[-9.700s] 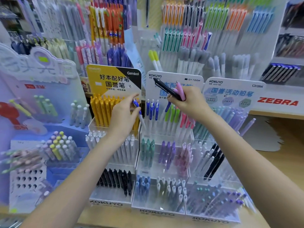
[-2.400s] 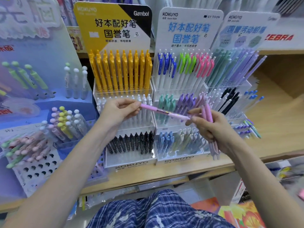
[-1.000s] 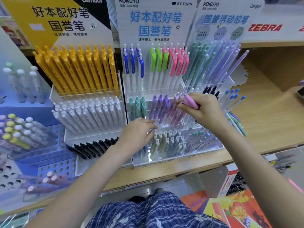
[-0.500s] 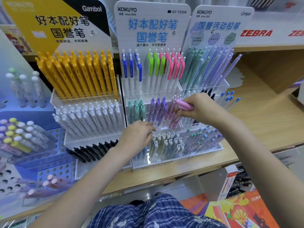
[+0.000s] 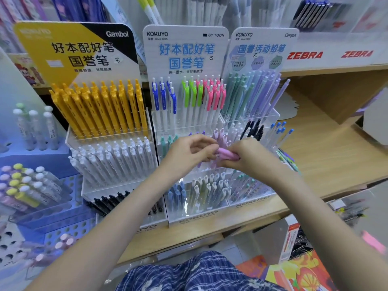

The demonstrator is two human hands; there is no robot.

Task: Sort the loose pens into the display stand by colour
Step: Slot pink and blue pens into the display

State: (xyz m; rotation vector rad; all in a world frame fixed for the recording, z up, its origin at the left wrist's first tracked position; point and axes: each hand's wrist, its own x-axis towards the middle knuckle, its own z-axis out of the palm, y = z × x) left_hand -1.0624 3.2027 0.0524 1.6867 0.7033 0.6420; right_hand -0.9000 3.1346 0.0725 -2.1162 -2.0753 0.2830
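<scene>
Mostly sorted, by the look of it. Going left to right: yellow pens fill the top tier of the left stand, white pens the tier below, black pens at the bottom, each tier one colour. Middle display stand: top tier runs blue, green, pink; middle tier shows teal, then purple, then a pale pink group behind the hands; bottom tier blue, then grey-white. No pen seen lying loose on the shelf. Judgement: what is left is the pink pens in hand, count unclear since the fingers cover most of them, likely bound for the pale pink group just above. Left hand reaches up in front of the middle tier, fingers curled, tips closing on the left end of the pink pens. Right hand comes in from the right, fingers wrapped round the other end, so both hands hold the bundle, roughly level, just in front of the pink slots and not yet seated. Right stand carries pastel green-to-lilac pencils on top, black and blue-capped ones below; anything out of place there is too blurred to call.
</scene>
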